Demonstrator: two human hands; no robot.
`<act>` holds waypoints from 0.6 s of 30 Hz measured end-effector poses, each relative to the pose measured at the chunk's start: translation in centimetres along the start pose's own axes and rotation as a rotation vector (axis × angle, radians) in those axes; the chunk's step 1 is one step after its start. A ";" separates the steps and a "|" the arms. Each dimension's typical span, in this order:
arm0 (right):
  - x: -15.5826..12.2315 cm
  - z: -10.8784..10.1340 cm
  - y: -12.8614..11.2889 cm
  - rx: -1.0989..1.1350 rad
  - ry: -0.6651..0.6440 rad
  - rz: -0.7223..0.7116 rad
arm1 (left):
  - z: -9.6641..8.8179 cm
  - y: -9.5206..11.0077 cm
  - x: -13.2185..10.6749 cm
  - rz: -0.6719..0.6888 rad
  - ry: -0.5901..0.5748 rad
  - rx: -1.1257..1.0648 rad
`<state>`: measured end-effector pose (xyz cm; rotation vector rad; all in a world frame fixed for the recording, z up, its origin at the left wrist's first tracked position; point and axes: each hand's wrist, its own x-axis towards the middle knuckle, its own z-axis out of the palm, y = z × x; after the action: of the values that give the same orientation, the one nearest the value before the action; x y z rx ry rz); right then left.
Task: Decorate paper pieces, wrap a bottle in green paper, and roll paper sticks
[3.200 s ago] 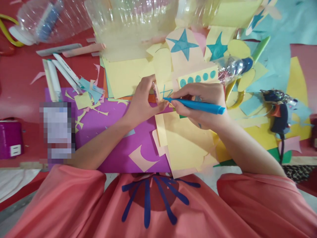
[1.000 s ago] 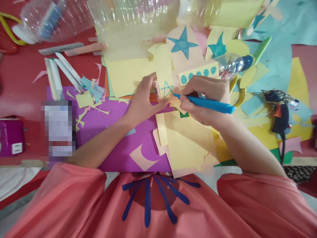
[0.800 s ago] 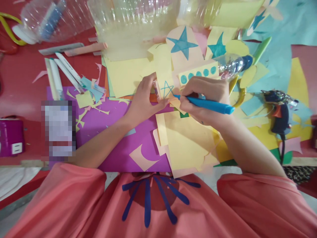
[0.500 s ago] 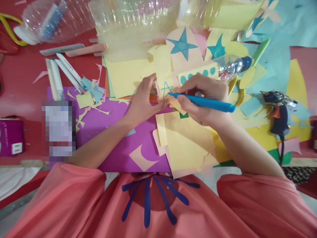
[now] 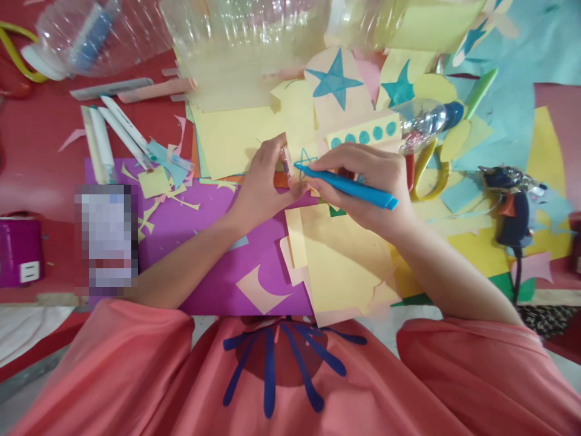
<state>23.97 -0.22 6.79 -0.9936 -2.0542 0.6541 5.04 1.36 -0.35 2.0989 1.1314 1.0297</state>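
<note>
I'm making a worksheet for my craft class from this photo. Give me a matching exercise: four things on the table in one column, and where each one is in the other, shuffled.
Things
1. blue marker
2. glue gun
3. white-capped bottle
4. purple sheet

Places
A. far right, on coloured paper
B. flat under the arm of the left hand
C. held in the right hand
D. top left, on the red table

Pairs: 1-C, 2-A, 3-D, 4-B.

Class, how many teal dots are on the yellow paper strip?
5 dots, in one row along the strip, just beyond the right hand. The hand may hide more at the left end.
</note>
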 end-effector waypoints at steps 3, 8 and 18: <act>0.0 0.0 0.0 -0.019 0.001 0.002 | -0.1 0.2 0.0 -0.010 -0.003 -0.005; -0.1 -0.2 0.2 -0.047 0.023 0.020 | -0.1 0.2 0.0 -0.019 -0.009 -0.032; 0.2 -0.9 0.0 -0.060 -0.001 0.023 | 0.3 -0.6 -0.2 -0.021 0.020 -0.049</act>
<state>24.64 0.03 7.36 -1.0527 -2.0767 0.6079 4.90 1.42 -1.03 2.0387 1.1249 1.0599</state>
